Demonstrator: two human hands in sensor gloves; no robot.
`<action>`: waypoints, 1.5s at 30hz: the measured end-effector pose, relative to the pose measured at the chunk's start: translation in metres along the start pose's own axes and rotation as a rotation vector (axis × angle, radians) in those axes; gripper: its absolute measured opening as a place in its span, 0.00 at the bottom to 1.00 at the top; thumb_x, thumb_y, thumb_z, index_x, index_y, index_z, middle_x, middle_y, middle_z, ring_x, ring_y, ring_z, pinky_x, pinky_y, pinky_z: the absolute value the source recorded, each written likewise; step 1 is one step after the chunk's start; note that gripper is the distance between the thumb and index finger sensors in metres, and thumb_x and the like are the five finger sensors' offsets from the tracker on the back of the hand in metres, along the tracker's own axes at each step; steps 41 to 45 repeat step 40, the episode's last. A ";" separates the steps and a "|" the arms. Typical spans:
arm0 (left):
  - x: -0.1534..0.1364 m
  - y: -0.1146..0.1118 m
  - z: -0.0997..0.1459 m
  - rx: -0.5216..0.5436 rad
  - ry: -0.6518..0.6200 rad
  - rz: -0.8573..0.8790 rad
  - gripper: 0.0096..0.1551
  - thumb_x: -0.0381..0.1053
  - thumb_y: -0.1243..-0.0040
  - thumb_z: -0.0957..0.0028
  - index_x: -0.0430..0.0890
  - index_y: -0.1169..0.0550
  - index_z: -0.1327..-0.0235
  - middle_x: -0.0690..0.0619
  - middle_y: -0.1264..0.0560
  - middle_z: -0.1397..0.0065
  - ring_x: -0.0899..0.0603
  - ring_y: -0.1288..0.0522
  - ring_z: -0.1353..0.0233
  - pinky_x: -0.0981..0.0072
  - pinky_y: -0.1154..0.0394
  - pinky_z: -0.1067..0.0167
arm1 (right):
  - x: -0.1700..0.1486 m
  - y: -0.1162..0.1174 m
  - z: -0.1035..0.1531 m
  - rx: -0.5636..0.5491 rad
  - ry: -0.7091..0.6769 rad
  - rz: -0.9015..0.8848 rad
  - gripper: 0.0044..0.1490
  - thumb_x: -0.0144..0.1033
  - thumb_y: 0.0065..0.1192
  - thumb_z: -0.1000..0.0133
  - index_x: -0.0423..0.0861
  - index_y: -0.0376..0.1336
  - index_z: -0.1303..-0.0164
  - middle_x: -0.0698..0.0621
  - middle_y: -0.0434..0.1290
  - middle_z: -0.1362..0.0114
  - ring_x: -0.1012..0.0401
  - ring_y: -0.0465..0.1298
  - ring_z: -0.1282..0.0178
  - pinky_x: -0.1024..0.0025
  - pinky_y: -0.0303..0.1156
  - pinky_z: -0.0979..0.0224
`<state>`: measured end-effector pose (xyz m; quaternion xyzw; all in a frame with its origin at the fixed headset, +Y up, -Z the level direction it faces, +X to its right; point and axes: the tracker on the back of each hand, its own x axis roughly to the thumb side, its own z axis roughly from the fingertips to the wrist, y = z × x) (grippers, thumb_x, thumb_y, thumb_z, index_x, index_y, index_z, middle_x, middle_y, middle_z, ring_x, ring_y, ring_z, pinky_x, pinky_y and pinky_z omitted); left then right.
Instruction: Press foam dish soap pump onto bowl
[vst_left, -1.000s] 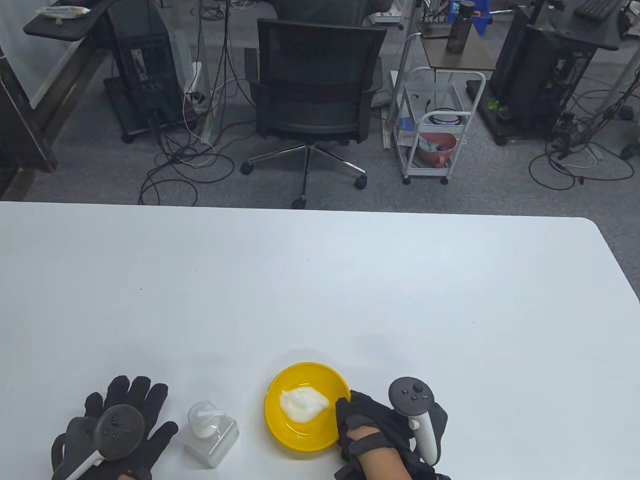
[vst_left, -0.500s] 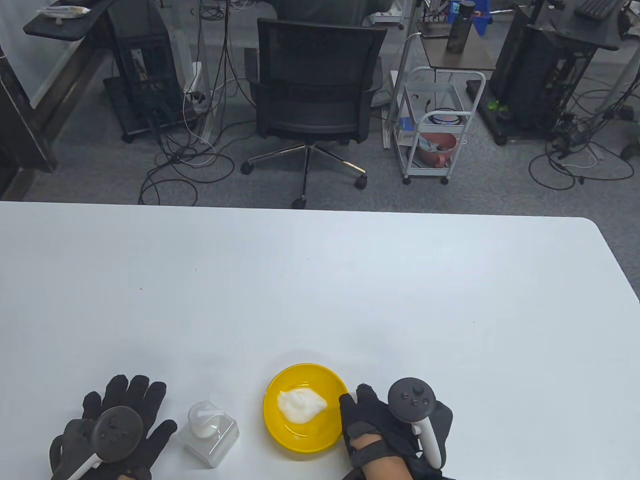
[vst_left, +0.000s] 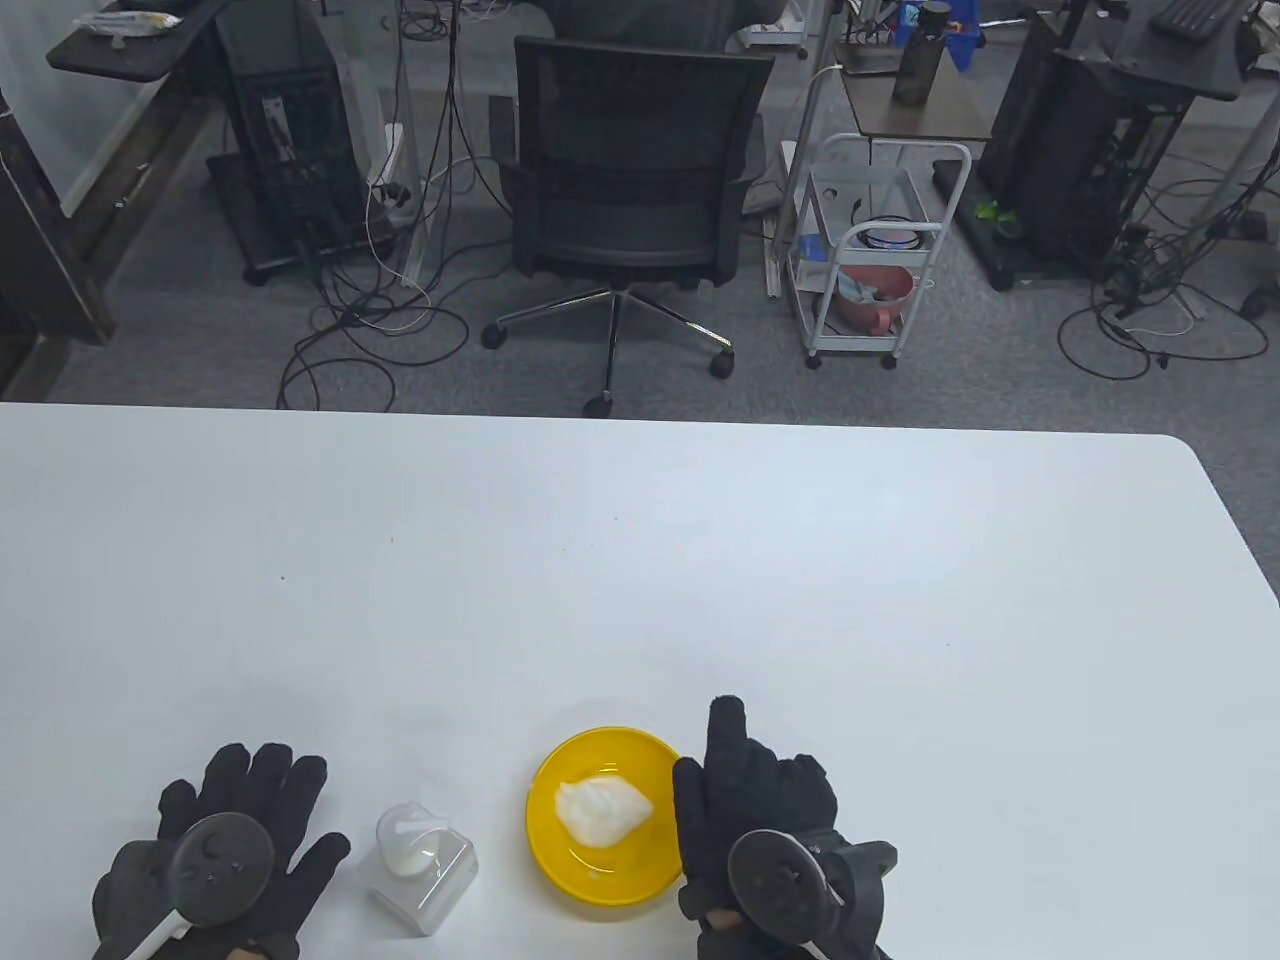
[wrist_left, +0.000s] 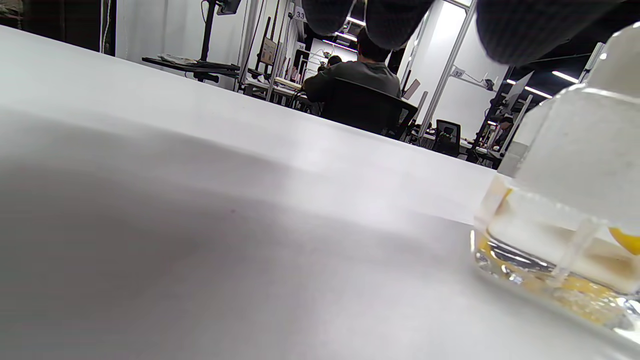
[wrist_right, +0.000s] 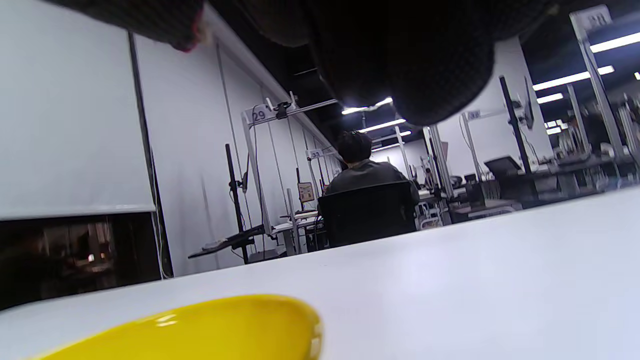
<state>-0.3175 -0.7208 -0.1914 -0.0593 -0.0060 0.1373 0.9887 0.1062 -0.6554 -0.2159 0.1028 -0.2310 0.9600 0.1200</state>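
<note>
Near front edge of worktop (vst_left: 640, 560): foam dish soap pump (vst_left: 420, 866) stands upright between your hands, nozzle toward yellow bowl (vst_left: 640, 880) just beside it. Foam mound (vst_left: 603, 808) sits in bowl, so pressing looks done. Your left hand (vst_left: 220, 860) lies flat beside pump, grip spread, holding nothing, likely parked. Your right hand (vst_left: 765, 835) rests palm down against bowl's right rim, fingers loosely extended, gripping nothing; seemingly just resting, bowl needs no steadying.

Soap pump (vst_left: 420, 866) and bowl (vst_left: 606, 815) stand apart, gap between them passable.
</note>
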 end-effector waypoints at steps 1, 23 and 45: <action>0.001 -0.001 0.000 -0.009 -0.003 -0.002 0.44 0.77 0.56 0.49 0.65 0.48 0.19 0.60 0.55 0.14 0.37 0.59 0.12 0.34 0.64 0.26 | 0.001 -0.003 -0.003 0.021 0.001 0.068 0.42 0.55 0.58 0.43 0.45 0.56 0.21 0.41 0.71 0.34 0.40 0.75 0.41 0.31 0.55 0.31; -0.019 -0.002 -0.007 -0.039 0.073 0.032 0.47 0.78 0.57 0.49 0.69 0.58 0.21 0.62 0.65 0.15 0.37 0.63 0.12 0.33 0.66 0.26 | -0.058 0.042 0.013 0.349 0.334 0.079 0.49 0.61 0.55 0.44 0.63 0.39 0.17 0.54 0.27 0.18 0.48 0.21 0.20 0.39 0.16 0.32; -0.019 -0.003 -0.004 -0.052 0.077 0.047 0.47 0.77 0.56 0.49 0.68 0.56 0.20 0.61 0.63 0.15 0.37 0.62 0.13 0.33 0.65 0.26 | -0.058 0.047 0.011 0.386 0.332 -0.046 0.48 0.60 0.56 0.44 0.60 0.41 0.17 0.52 0.29 0.17 0.47 0.24 0.19 0.38 0.17 0.32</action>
